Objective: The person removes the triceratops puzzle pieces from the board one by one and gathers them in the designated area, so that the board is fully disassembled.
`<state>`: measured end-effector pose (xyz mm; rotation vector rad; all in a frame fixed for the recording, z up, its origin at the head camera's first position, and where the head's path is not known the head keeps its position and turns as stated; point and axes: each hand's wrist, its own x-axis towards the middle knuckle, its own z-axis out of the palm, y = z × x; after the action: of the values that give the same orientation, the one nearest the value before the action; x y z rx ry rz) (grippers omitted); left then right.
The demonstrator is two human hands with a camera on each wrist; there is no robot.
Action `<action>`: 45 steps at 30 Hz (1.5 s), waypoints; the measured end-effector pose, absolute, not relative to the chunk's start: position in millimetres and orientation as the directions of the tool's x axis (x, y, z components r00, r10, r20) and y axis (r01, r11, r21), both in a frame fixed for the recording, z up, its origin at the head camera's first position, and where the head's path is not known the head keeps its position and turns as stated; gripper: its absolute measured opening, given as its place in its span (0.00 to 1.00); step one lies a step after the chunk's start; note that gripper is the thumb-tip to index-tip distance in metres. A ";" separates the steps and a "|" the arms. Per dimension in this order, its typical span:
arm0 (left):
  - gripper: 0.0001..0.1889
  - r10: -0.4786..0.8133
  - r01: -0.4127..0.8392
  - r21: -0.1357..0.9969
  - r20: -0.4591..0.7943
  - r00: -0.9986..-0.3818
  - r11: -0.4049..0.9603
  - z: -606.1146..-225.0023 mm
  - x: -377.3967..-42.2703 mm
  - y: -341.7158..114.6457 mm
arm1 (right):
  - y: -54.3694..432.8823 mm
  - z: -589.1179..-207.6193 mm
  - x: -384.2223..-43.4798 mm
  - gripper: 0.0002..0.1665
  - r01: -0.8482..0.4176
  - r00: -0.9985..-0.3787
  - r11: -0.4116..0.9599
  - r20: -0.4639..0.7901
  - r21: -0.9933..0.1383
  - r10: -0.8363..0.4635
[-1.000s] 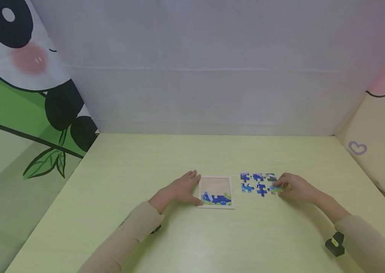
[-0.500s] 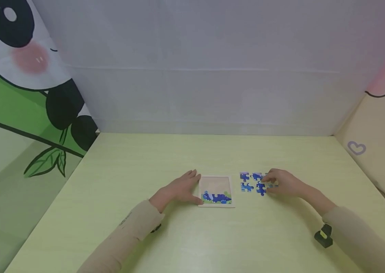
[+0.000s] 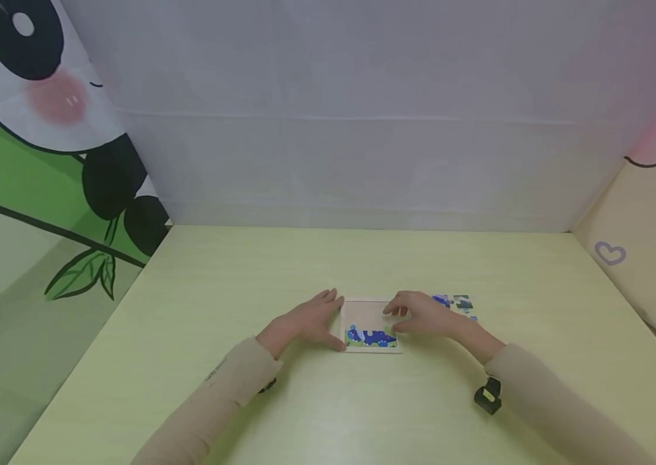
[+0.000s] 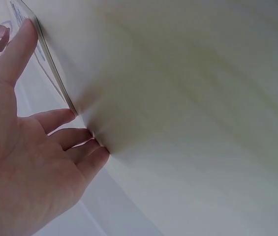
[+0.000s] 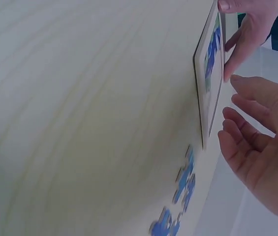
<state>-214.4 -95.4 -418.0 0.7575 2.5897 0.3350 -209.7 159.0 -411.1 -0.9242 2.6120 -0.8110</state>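
A shallow white-edged puzzle tray (image 3: pixel 371 351) lies on the table, with a row of blue-and-green dinosaur pieces (image 3: pixel 370 338) fitted along its near side. My left hand (image 3: pixel 313 323) rests at the tray's left edge, thumb by the near corner and fingers stretched toward the far one. In the left wrist view, that hand's fingertips touch down along the tray (image 4: pixel 55 73). Over the tray's right edge hovers my right hand (image 3: pixel 423 315). Its fingers are loosely bent, and in the right wrist view nothing shows between thumb and fingers of this hand (image 5: pixel 266 132).
Loose jigsaw pieces (image 3: pixel 463 301) lie right of the tray, partly hidden behind my right hand and wrist. In the right wrist view, several blue pieces (image 5: pixel 185 172) lie flat beside it. A pale wall (image 3: pixel 362 174) closes off the table's far edge.
My right hand has left the loose pieces at the right and moved left to the tray's right edge. The left hand has stayed on the tray.
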 end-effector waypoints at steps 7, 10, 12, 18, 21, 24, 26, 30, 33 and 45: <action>0.54 0.567 0.470 0.333 -0.328 -0.756 0.818 -418.2 -216.0 -96.5 | 123.7 -418.8 -211.2 0.18 -0.477 -0.761 0.667 -0.111 -0.572 -0.640; 0.54 0.576 0.480 0.333 -0.328 -0.749 0.812 -418.5 -216.6 -96.7 | 114.6 -419.8 -210.6 0.20 -0.488 -0.746 0.660 -0.119 -0.571 -0.655; 0.54 0.579 0.482 0.332 -0.329 -0.746 0.811 -418.5 -216.9 -96.7 | 110.0 -419.4 -210.0 0.21 -0.491 -0.734 0.645 -0.120 -0.586 -0.668; 0.54 0.578 0.482 0.331 -0.332 -0.745 0.811 -418.3 -216.8 -96.7 | 99.8 -421.3 -208.5 0.20 -0.462 -0.736 0.644 -0.142 -0.610 -0.662; 0.54 0.582 0.488 0.329 -0.326 -0.745 0.809 -419.1 -216.9 -96.9 | 97.1 -423.0 -207.9 0.19 -0.430 -0.746 0.649 -0.157 -0.627 -0.647; 0.54 0.584 0.488 0.332 -0.321 -0.746 0.807 -418.7 -216.6 -96.6 | 96.4 -424.2 -207.5 0.18 -0.405 -0.753 0.641 -0.160 -0.652 -0.638; 0.54 0.583 0.487 0.333 -0.322 -0.746 0.807 -418.1 -216.4 -96.5 | 96.2 -424.9 -207.5 0.18 -0.398 -0.754 0.635 -0.158 -0.662 -0.637; 0.54 0.578 0.482 0.333 -0.326 -0.748 0.811 -417.4 -216.1 -96.8 | 95.8 -426.5 -207.1 0.17 -0.396 -0.754 0.616 -0.142 -0.681 -0.641; 0.54 0.575 0.479 0.329 -0.331 -0.748 0.814 -417.2 -216.1 -96.7 | 95.7 -427.0 -206.0 0.17 -0.405 -0.757 0.606 -0.121 -0.684 -0.642; 0.54 0.564 0.467 0.329 -0.338 -0.754 0.821 -413.9 -214.7 -95.1 | 98.4 -426.3 -203.2 0.16 -0.442 -0.751 0.569 -0.061 -0.693 -0.658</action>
<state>-214.7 -95.1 -413.9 0.7687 2.5773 0.3119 -203.2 98.4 -426.3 -0.9025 2.4922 -0.9728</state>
